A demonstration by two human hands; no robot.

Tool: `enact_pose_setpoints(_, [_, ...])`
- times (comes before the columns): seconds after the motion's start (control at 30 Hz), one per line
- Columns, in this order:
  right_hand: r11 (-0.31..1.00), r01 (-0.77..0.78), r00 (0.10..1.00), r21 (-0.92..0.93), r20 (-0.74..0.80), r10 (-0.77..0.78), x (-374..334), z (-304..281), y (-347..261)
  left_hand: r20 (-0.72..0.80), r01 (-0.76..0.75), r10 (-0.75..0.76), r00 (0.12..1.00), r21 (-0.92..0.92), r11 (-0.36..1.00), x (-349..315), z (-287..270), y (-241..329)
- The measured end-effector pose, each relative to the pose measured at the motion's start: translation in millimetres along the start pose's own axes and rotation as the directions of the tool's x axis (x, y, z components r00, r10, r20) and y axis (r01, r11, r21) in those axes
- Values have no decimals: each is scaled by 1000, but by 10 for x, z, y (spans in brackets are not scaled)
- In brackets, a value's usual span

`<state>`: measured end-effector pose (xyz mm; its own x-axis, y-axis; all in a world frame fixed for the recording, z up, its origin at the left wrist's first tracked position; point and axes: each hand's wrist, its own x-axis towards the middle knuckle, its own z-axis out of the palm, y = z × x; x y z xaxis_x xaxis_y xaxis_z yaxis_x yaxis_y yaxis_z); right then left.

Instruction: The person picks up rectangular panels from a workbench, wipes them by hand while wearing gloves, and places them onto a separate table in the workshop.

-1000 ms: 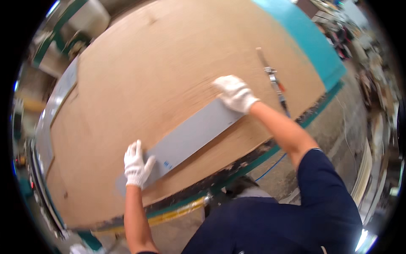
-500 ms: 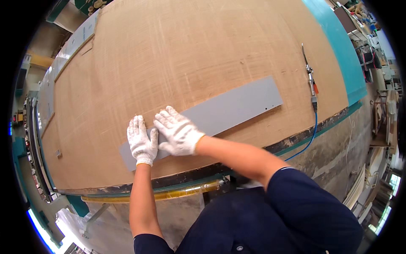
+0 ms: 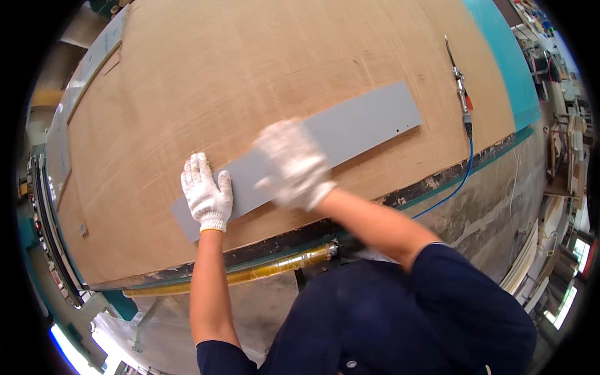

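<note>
A long flat grey panel lies slantwise on the wooden board, with small dark holes near its right end. My left hand, in a white knit glove, rests flat across the panel's left end with its fingers stretched out and thumb apart. Over the middle of the panel is my right hand, gloved the same way and blurred by motion. Its thumb stands away from the palm and nothing shows in it; whether the palm touches the panel I cannot tell.
Beyond the panel's right end lies an air blow gun with a blue hose trailing over the table edge. The large wooden board covers the table, with a teal strip at right. A yellow tube runs along the front edge.
My right hand has slid right and away along the panel, leaving my left hand's side. My left hand stays on the panel's left end. The whole view has shifted slightly.
</note>
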<state>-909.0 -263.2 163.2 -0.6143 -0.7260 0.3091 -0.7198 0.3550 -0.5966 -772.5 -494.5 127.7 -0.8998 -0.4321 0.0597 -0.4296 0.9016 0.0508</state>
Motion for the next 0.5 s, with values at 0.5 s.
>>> enact_pose_setpoints(0.5, [690,-380,925,-615,-245,291,-547,-569,1322,-10,-41,40,999,-28,999,26,-8,29])
